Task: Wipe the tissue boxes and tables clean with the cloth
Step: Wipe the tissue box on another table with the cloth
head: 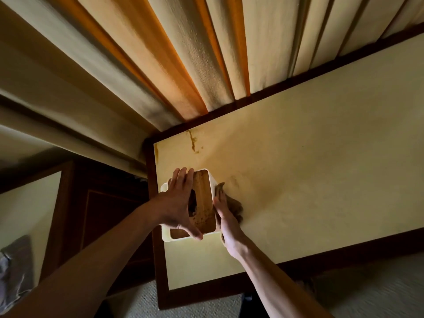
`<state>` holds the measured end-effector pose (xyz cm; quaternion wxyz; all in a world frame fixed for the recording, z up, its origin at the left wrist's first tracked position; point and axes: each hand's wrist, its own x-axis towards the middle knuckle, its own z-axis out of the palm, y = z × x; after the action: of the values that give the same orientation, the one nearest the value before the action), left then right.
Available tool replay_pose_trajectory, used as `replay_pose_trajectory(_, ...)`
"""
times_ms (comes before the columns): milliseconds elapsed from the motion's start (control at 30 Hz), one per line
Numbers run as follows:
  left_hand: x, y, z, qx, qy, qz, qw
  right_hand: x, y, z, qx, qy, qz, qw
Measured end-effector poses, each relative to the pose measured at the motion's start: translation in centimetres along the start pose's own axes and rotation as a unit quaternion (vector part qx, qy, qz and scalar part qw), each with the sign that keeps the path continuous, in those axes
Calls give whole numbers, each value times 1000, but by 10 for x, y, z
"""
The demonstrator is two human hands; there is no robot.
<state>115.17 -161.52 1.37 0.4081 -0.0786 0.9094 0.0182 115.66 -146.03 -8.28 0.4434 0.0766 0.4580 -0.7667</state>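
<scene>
At the far left lies a second pale-topped table (34, 203) with a dark wood frame, and a grey bundle of fabric (16, 267) rests at its near edge. Long cream and orange curtains (160, 65) hang behind. The left hand (177, 203) lies flat on top of the tissue box (193, 208), fingers straight and spread, thumb reaching toward the box's near end. The box is white with a brown wooden lid and stands near the left edge of the main table (309, 168), whose cream top shows a brownish stain (192, 141) by its far left corner. The right hand (226, 223) presses a brown cloth (234, 206) against the right side of the box, fingers fairly straight; whether they curl round the cloth is hard to tell, since it bunches out beyond the hand onto the tabletop.
</scene>
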Motion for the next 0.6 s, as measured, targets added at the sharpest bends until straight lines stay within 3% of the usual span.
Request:
replay_pose_trajectory(300, -2, 1, -1, -6, 6, 0, 1000, 30, -46, 8, -30, 0, 20, 999)
replay_pose_trajectory(400, 0, 1, -1, -3, 2, 0, 1000, 27, -48, 15, -86, -18, -58, 994)
replay_pose_trajectory(500, 0, 1, 0, 0, 3, 2, 1000, 13, -44, 17, -88, 22, -158, 983)
replay_pose_trajectory(600, -1, 0, -1, -6, 3, 8, 1000, -10, -37, 18, -80, 1, -186, 979)
